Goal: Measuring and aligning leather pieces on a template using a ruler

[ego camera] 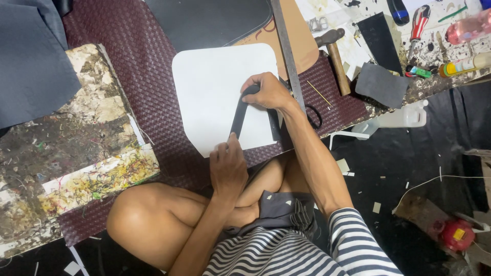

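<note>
— Black leather, is it, that folded strip (239,116) they've got?

— Looks so. A narrow black strip bent into an upside-down V, lying on the white rounded-corner sheet (215,92) in the middle of the maroon woven mat (148,76). The right hand (270,93) pinches the fold at the top, fingers closed over it, near the sheet's right edge. The left hand (228,166) has its fingertips pressed on the lower end of the left leg, close to the sheet's bottom edge (I can't tell from here whether it grips or just pins it down).

— And the other leg?

— It runs down under the right wrist toward the bottom right corner of the sheet.

— What's around them?

— A long steel ruler (287,51) lies slanted just beside the right hand, crossing the mat's upper edge. Black-handled scissors (313,115) sit right of the forearm. A wooden-handled hammer (336,59) rests further right, near a grey felt-like patch (381,84). A red-handled screwdriver (418,25) lies at the far upper right corner. On the left edge there's a paint-spattered board (76,153).
</note>
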